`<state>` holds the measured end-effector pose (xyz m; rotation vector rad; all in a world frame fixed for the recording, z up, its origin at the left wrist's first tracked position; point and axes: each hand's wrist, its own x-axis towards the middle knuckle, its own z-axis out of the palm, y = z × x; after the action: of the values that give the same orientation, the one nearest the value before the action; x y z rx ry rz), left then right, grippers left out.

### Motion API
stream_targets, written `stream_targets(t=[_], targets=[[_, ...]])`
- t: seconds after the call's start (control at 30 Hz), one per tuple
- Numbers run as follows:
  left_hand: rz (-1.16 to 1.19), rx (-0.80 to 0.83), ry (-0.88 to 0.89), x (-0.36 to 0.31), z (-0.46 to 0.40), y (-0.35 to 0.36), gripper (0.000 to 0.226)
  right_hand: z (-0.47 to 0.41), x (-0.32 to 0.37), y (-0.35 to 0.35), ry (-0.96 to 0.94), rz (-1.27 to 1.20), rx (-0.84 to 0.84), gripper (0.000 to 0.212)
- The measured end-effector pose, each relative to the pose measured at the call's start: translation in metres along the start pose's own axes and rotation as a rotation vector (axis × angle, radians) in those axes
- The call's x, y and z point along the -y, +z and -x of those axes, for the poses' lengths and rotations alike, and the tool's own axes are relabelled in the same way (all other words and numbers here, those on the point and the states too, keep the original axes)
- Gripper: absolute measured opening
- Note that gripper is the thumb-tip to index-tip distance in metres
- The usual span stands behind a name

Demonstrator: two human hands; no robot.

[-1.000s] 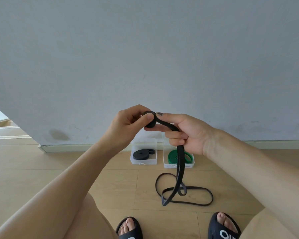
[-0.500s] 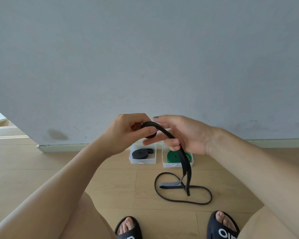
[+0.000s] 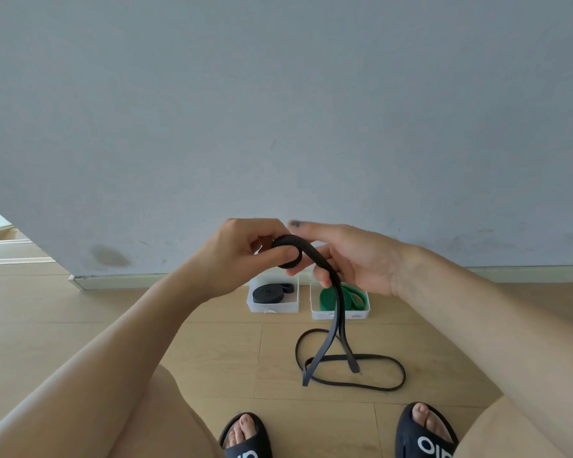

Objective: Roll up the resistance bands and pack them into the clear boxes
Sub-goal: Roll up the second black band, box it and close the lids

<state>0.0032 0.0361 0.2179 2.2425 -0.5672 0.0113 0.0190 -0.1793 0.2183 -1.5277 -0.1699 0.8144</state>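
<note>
Fingers (image 3: 280, 257) of the left hand (image 3: 242, 252) curled round the small rolled start of a black resistance band (image 3: 336, 292), the thumb pressed along its near side and the roll pinched between thumb and fingertips. Just beside it, the right hand (image 3: 354, 259) held the same band where it left the roll: its lower fingers were bent under the strap, while the forefinger lay out straight above it. From there the doubled band hung down in front of the boxes, and its loose end lay in loops on the wooden floor (image 3: 212, 352), between the boxes and the person's feet in black slides (image 3: 424, 434).

Two clear boxes stood side by side by the grey wall (image 3: 278, 110). A rolled black band (image 3: 272, 291) lay in the left clear box (image 3: 272, 307). A green band (image 3: 348, 297) lay coiled in the right clear box (image 3: 339, 315), partly hidden by the hanging strap.
</note>
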Motion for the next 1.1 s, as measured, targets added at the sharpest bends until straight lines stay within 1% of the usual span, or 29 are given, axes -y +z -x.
stream_targets(t=[0.07,0.13,0.23,0.3,0.33,0.4,0.47,0.53,0.6,0.67,0.77,0.83,0.87,0.93,0.97,1.03,1.1], targets=[[0.045,0.015,0.0,0.001,0.001,-0.001,0.015,0.002,0.004,-0.003,0.026,-0.054,0.094,0.046],[0.075,0.008,0.012,0.001,0.001,-0.001,0.019,0.003,0.005,-0.005,0.019,-0.084,0.129,0.032],[0.086,-0.007,0.01,0.001,0.001,-0.001,0.018,-0.001,0.002,-0.003,-0.009,-0.087,0.089,0.028],[0.023,0.007,0.03,0.001,0.001,0.0,0.018,-0.003,-0.002,0.0,-0.028,-0.043,0.026,0.027],[-0.015,0.013,0.045,0.0,0.001,0.001,0.015,-0.004,-0.004,0.001,-0.035,-0.023,-0.005,0.031],[-0.053,0.009,0.069,0.0,0.001,0.004,0.013,-0.004,-0.006,0.004,-0.049,-0.002,-0.045,0.046],[-0.001,-0.016,0.045,0.001,0.0,0.005,0.013,-0.005,-0.007,0.004,-0.058,-0.001,-0.053,0.059],[0.102,-0.033,0.022,0.001,-0.001,0.003,0.01,-0.004,-0.004,0.003,-0.039,-0.019,-0.012,0.062],[0.182,-0.049,0.008,0.002,0.0,0.0,0.008,-0.003,-0.002,0.001,-0.004,-0.093,0.073,0.052],[0.227,-0.065,-0.003,0.003,0.0,-0.002,0.014,-0.001,-0.001,-0.002,-0.005,-0.155,0.138,0.04],[0.241,-0.07,-0.008,0.004,0.0,-0.003,0.019,-0.002,-0.001,-0.003,-0.035,-0.171,0.134,0.024],[0.142,-0.027,-0.003,0.003,0.001,-0.002,0.019,-0.003,-0.003,0.0,-0.044,-0.13,0.087,0.018],[0.072,0.001,0.013,0.001,0.001,0.0,0.017,-0.004,-0.005,0.001,-0.043,-0.1,0.056,0.023],[-0.023,0.013,0.044,-0.001,0.001,0.002,0.007,-0.006,-0.007,0.003,-0.034,-0.035,-0.001,0.041],[-0.033,0.001,0.051,-0.001,0.0,0.003,0.009,-0.007,-0.007,0.004,-0.03,-0.011,-0.02,0.047],[0.005,-0.014,0.048,-0.002,0.0,0.003,0.015,-0.006,-0.006,0.003,-0.02,-0.007,-0.016,0.048],[0.074,-0.013,0.033,-0.002,0.0,0.002,0.012,-0.003,-0.003,0.001,0.012,-0.058,0.056,0.041]])
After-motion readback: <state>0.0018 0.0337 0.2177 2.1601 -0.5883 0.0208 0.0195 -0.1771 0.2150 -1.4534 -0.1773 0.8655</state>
